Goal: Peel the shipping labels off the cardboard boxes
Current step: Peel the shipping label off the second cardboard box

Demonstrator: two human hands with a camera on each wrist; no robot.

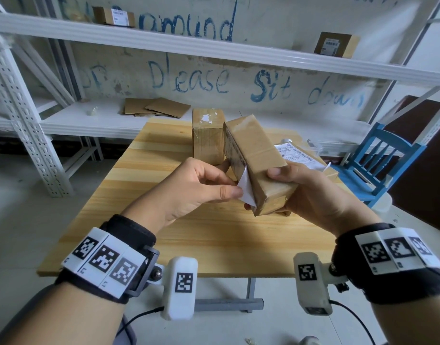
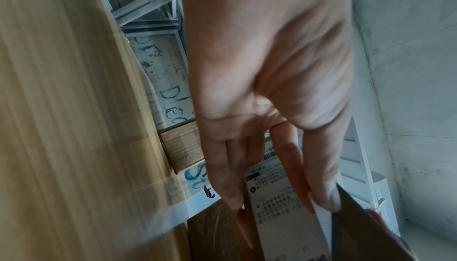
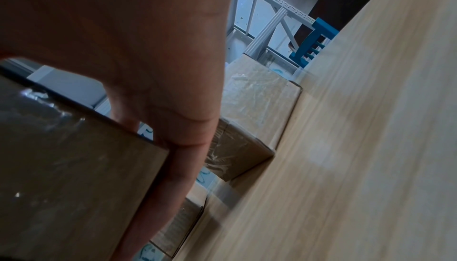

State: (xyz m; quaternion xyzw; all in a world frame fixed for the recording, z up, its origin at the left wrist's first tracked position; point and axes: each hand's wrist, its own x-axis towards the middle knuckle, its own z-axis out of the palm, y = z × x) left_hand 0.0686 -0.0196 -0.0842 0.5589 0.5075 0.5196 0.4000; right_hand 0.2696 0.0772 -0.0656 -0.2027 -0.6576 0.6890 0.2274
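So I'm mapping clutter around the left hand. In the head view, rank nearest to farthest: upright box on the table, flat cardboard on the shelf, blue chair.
From the left hand:
1. Upright box, just behind it.
2. Flat cardboard, back shelf.
3. Blue chair, far right.

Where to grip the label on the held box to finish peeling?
Pinch the label's lifted near corner, coming from the left, as the left hand does. That corner already curls off the box; the far part looks still stuck. The right hand steadies the box.
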